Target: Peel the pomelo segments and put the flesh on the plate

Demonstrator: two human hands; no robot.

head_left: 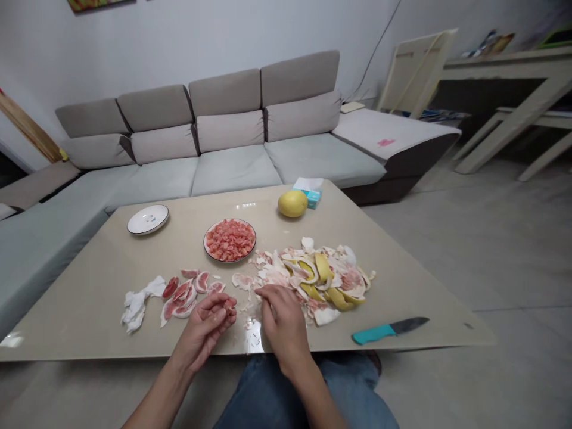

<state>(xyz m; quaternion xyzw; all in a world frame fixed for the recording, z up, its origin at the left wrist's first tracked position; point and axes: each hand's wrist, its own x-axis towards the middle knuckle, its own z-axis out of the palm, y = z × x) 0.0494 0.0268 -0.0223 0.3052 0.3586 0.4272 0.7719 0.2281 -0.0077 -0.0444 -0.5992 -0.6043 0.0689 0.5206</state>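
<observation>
My left hand [208,325] is curled round a piece of pink pomelo flesh [229,305] at the near edge of the table. My right hand [282,316] rests just to its right, knuckles up, fingers bent down onto white membrane scraps [252,335]; whether it holds anything is hidden. Left of my hands lie peeled pink pomelo segments [182,295] and a crumpled white tissue [136,304]. A heap of yellow peel and white pith [318,277] lies right of my hands. A plate of pink pomelo pieces [229,239] stands behind them.
A teal-handled knife [388,329] lies near the front right edge of the beige table [402,280]. A whole yellow pomelo [292,203] and a tissue box [309,190] stand at the far side, an empty white plate [148,218] at far left. A grey sofa [223,143] lies behind.
</observation>
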